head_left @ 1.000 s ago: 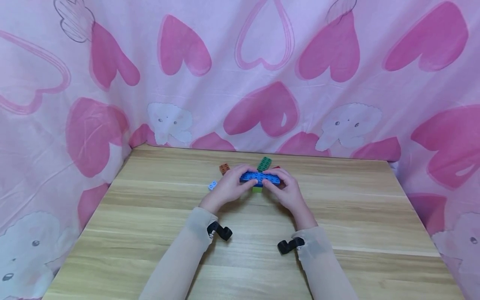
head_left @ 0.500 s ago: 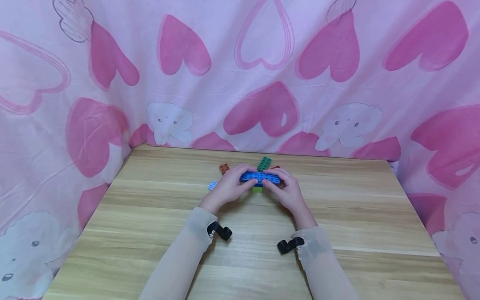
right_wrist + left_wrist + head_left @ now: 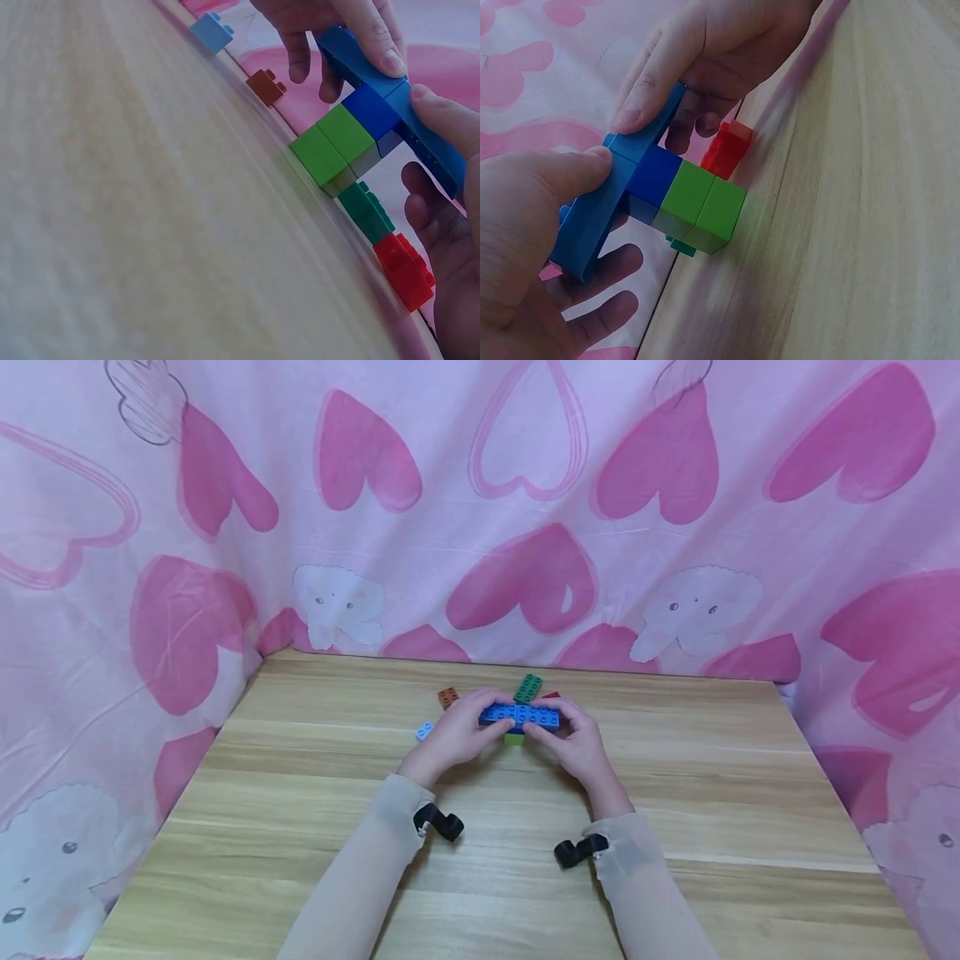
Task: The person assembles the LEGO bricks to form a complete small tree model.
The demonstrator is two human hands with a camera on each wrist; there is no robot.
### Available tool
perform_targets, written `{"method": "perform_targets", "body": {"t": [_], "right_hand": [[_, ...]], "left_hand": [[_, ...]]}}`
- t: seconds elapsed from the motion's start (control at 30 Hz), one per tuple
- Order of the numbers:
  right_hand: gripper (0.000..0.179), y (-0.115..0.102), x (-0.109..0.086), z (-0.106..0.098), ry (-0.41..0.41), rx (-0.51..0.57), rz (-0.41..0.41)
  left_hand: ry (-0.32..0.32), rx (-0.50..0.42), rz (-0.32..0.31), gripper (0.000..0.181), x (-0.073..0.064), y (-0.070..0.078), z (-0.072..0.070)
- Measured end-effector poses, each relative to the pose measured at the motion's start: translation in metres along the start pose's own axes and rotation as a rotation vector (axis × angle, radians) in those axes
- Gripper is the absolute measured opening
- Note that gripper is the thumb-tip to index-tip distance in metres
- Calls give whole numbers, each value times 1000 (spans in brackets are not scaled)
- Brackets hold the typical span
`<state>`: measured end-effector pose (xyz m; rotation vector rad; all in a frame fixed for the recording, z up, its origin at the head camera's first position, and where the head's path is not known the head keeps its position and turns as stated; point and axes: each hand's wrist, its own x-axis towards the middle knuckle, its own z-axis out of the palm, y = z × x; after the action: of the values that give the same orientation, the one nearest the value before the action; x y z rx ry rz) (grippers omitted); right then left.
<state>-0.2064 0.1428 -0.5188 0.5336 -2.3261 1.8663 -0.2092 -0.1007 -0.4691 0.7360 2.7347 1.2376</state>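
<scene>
Two blue studded bricks lie end to end across a stack in the head view. My left hand [image 3: 459, 733] pinches the left blue brick [image 3: 592, 217] between thumb and fingers. Likewise, the right hand [image 3: 579, 745] grips the right blue brick [image 3: 543, 717]. Both thumbs press near the seam on the front side. Beneath the seam is a dark blue brick [image 3: 655, 178], atop two lime green bricks [image 3: 330, 142] that stand upright on the table. The undersides of both blue bricks stick out past the stack on either side.
Behind the stack lie a green brick [image 3: 528, 687] and a red brick [image 3: 405, 271]. To the left are a brown brick [image 3: 447, 697] and a light blue brick [image 3: 424, 731]. A pink heart-patterned curtain [image 3: 420, 552] borders the wooden table [image 3: 300, 793].
</scene>
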Motion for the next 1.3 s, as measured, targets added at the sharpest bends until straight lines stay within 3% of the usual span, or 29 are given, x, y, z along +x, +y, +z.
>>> {"method": "perform_targets", "body": {"t": [0.37,0.87,1.3], "right_hand": [[43,3,-1,-9,-8,19,1],[44,2,-3,-20,-67,94,111],[46,7,-2,-21,-93,86,161]], "left_hand": [[2,-6,4,40,2,5,7],[-13,-56,4,41,2,9,16],[-20,-86,-1,42,3,5,17]]}}
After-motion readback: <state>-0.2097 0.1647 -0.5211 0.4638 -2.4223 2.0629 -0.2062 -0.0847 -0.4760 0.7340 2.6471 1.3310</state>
